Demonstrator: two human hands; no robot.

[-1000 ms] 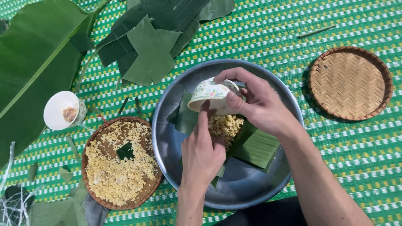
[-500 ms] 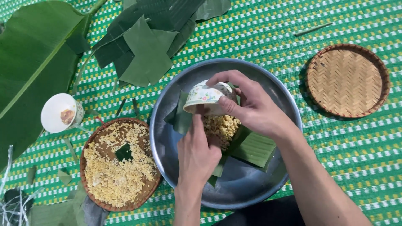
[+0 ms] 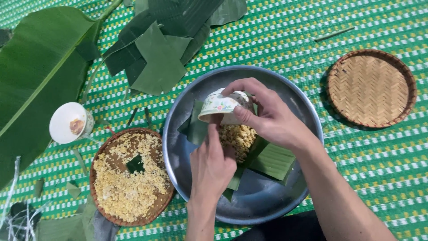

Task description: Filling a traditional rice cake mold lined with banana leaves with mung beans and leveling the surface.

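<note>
My right hand [image 3: 272,118] grips a small flower-patterned bowl [image 3: 218,105], tipped on its side over a heap of yellow grains [image 3: 238,139]. The grains lie on folded green leaves [image 3: 274,159] inside a wide metal basin [image 3: 267,203]. My left hand [image 3: 212,165] reaches up from below, its fingers stretched to the bowl's mouth and resting by the grain heap and a leaf edge [image 3: 196,129].
A woven tray [image 3: 129,178] with yellow grains and a leaf scrap sits left of the basin. A white cup [image 3: 69,122] stands further left. Large banana leaves [image 3: 40,76] and cut leaf pieces [image 3: 158,60] lie at the top left. A bare woven tray [image 3: 370,87] lies on the green mat at right.
The bowl has tilted a little further and shifted slightly left over the grain heap. My left fingers have stayed at its mouth.
</note>
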